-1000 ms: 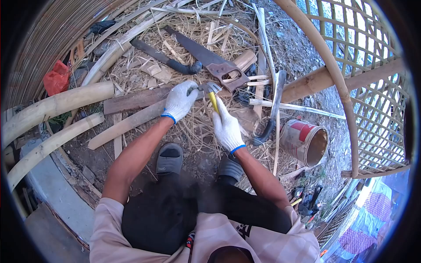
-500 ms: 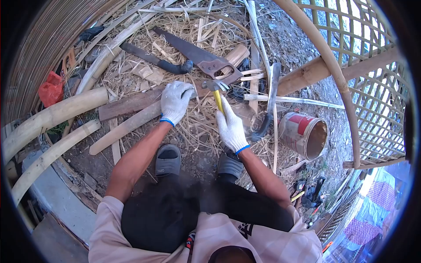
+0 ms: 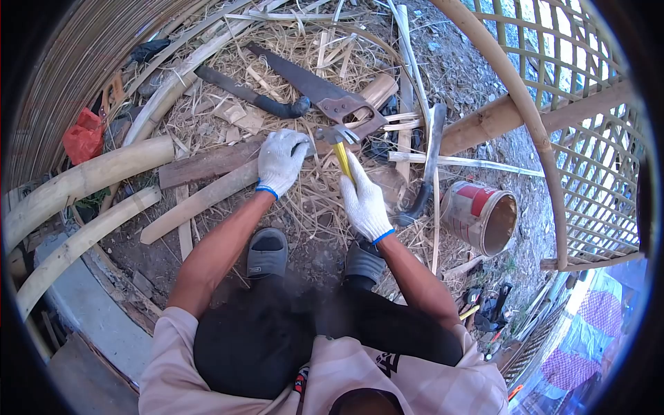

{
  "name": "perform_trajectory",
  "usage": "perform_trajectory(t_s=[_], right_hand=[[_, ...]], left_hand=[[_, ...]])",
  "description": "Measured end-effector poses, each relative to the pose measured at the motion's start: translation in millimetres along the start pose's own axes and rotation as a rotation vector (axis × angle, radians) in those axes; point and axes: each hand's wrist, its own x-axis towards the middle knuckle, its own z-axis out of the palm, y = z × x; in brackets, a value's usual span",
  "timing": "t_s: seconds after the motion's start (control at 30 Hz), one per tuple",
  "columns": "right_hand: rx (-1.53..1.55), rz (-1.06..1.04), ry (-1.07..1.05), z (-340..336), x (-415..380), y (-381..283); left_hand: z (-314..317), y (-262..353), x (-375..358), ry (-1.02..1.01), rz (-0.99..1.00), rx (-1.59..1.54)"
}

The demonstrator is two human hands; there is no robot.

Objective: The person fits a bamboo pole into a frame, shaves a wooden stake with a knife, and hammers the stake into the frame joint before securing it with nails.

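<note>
My right hand (image 3: pixel 365 206), in a white glove with a blue cuff, grips the yellow handle of a claw hammer (image 3: pixel 342 160). The hammer's metal head is just right of my left hand (image 3: pixel 282 162). That hand, gloved the same way, is closed with bent fingers over a wooden strip (image 3: pixel 200 204) and a dark wooden plank (image 3: pixel 207 164). Whatever its fingers pinch is too small or hidden to make out. Beyond both hands lies a handsaw (image 3: pixel 311 86) with a wooden handle. A dark-handled tool (image 3: pixel 252 97) rests to the saw's left.
A long blade with a dark curved handle (image 3: pixel 432 149) lies right of the hammer, near a tipped paint can (image 3: pixel 484 214). Bamboo poles (image 3: pixel 90 173) lie at left beside a red plastic bag (image 3: pixel 84 135). Woven bamboo lattice (image 3: pixel 595 166) stands at right. Shavings cover the ground.
The view has shifted slightly. My left hand keeps its bent-finger pose, and the hammer stays in my right hand at nearly the same spot.
</note>
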Motion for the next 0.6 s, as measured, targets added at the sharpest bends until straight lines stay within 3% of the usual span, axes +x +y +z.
perform_trajectory(t_s=[0.4, 0.6], right_hand=[[0.038, 0.057, -0.062, -3.9, -2.4, -7.9], [-0.103, -0.095, -0.041, -0.9, 3.1, -6.7]], left_hand=[[-3.0, 2.2, 0.9, -0.001, 0.025, 0.012], [0.5, -0.1, -0.6, 0.024, 0.030, 0.024]])
